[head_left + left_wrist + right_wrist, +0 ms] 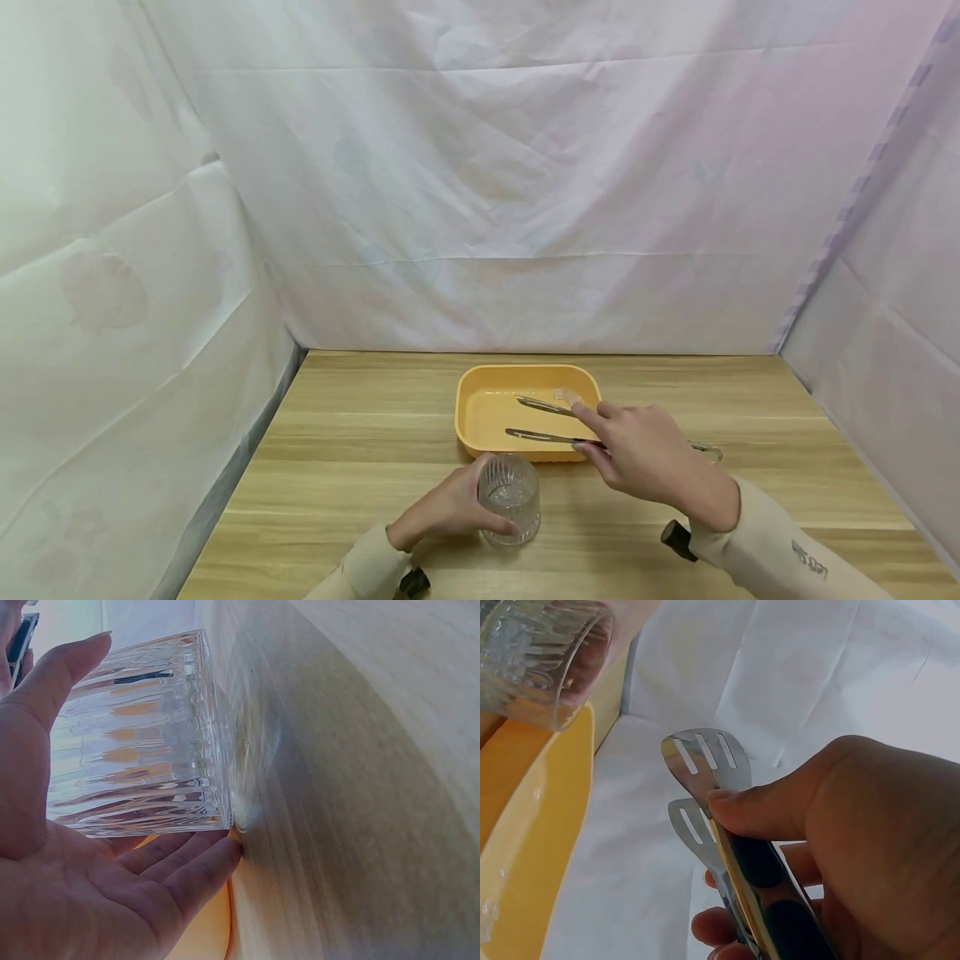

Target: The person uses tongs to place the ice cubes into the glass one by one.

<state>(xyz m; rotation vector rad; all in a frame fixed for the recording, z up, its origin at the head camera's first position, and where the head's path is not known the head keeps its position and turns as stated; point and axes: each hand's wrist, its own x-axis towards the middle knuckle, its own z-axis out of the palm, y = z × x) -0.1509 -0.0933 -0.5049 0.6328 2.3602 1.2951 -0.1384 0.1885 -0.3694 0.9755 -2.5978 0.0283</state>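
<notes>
Metal tongs [551, 437] are lying along a rough 3-to-9 o'clock axis, parted tips pointing to 9 above the yellow tray [483, 417]. I am pinching them in my right hand [641, 450], nothing between the tips. Clear pieces [566, 394] are sitting at the tray's 2 o'clock, 10 o'clock from this nearer hand. My left hand [457, 502] is gripping the upright ribbed glass [512, 487], 8 o'clock from my right.

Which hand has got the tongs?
The right hand: it grips the metal tongs, while the left hand holds the clear ribbed glass instead.
</notes>
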